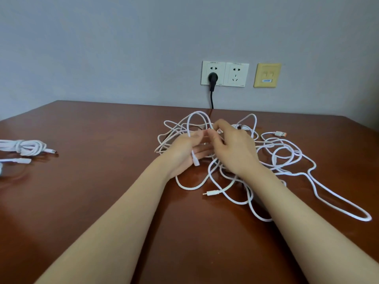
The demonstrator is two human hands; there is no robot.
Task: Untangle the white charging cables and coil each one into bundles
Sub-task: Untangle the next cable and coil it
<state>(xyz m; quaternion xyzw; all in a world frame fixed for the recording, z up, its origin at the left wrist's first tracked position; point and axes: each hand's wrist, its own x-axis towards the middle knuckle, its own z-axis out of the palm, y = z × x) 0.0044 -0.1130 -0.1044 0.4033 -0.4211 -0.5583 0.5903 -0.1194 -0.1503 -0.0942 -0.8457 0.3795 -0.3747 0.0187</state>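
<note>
Cord of this sort would have handled as light, limp and faintly springy stuff. It looked smooth enough to slide through fingers yet quick to snag wherever one loop crossed another (yanking would likely have tightened a knot rather than freed it). The safest hold, in my judgement, was close behind a connector, so that the free end could be fed back through the crossings.

The tangle (266, 158) of white cables lay on the brown table (102, 181) from its centre out toward three o'clock, thin round cords in overlapping loops. An orange-tipped plug (280, 133) lay at the tangle's one o'clock edge and a slim connector (211, 193) at its six o'clock edge.

The left hand (184, 152) had its fingers curled round one strand (195, 161), whose capped end poked out below the palm. The right hand (231, 148), just beside it, appeared to pinch a raised loop (188, 128) between thumb and fingertips. At nine o'clock, well apart, a coiled bundle (24, 147) sat finished.
</note>
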